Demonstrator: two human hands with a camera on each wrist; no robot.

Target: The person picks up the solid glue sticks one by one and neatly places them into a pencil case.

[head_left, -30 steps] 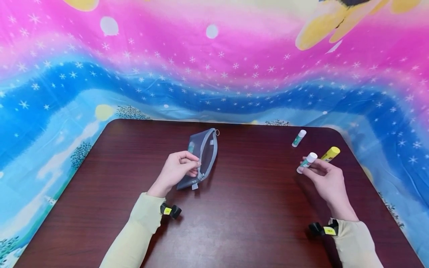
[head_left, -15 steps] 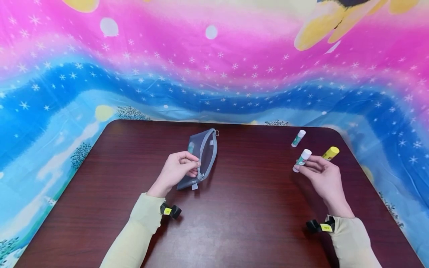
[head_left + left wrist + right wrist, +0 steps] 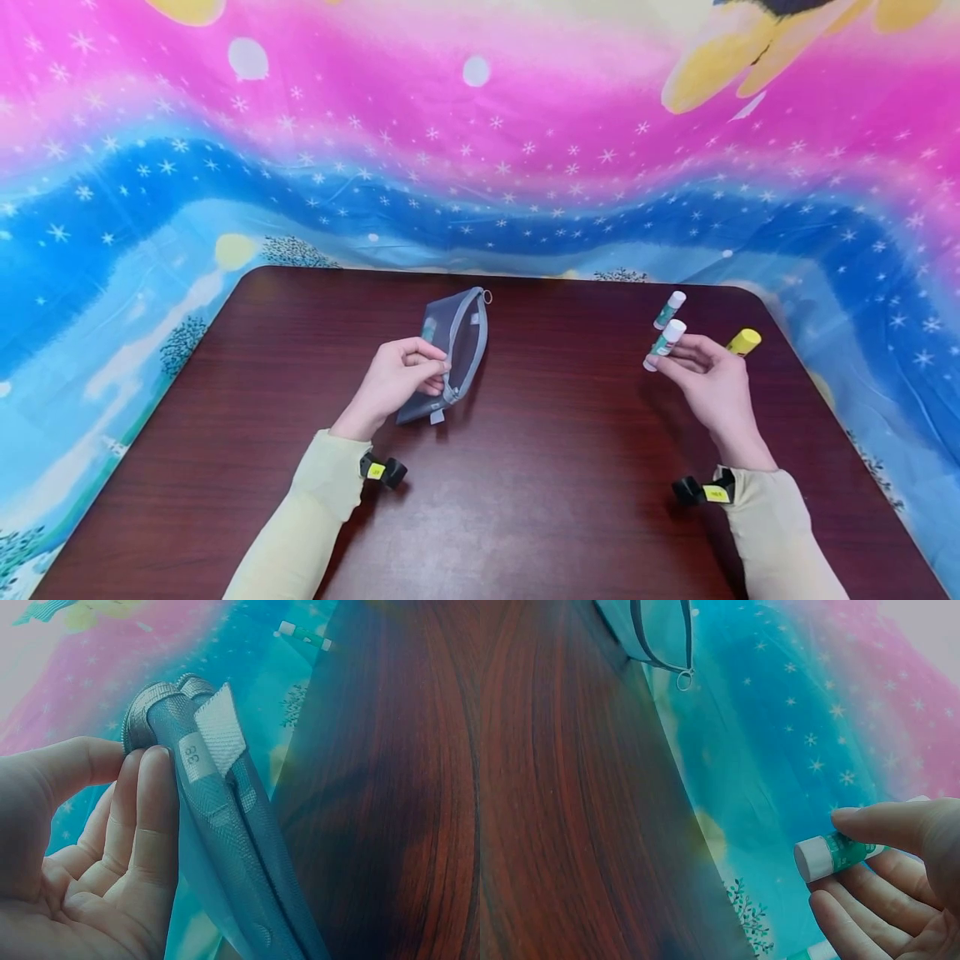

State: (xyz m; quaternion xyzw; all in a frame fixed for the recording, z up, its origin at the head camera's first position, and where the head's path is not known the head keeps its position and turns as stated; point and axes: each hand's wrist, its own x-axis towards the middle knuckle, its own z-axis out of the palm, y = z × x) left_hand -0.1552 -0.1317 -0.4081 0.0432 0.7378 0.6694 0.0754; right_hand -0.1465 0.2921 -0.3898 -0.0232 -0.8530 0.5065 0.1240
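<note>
My left hand [image 3: 401, 375] pinches the near rim of a grey mesh zipper pouch [image 3: 468, 354], whose mouth gapes toward the right. Through the mesh a greenish item [image 3: 428, 329] shows inside; its kind is not clear. In the left wrist view, thumb and fingers hold the zipper edge of the pouch [image 3: 225, 802] beside a white tab [image 3: 221, 731]. On the right, my right hand [image 3: 716, 387] grips a white-and-green glue stick [image 3: 666, 342] between thumb and fingers, tilted and raised off the table. The right wrist view shows this glue stick [image 3: 832, 855] across the fingers.
A second white-and-green glue stick [image 3: 669, 310] stands on the table just behind the held one. A yellow glue stick [image 3: 744, 342] is partly hidden behind my right hand. The dark wooden table [image 3: 525, 500] is bordered by a patterned cloth [image 3: 480, 167].
My right hand has moved a little to the left and away from me with the glue stick, leaving the yellow stick farther behind. The left hand and pouch stay put.
</note>
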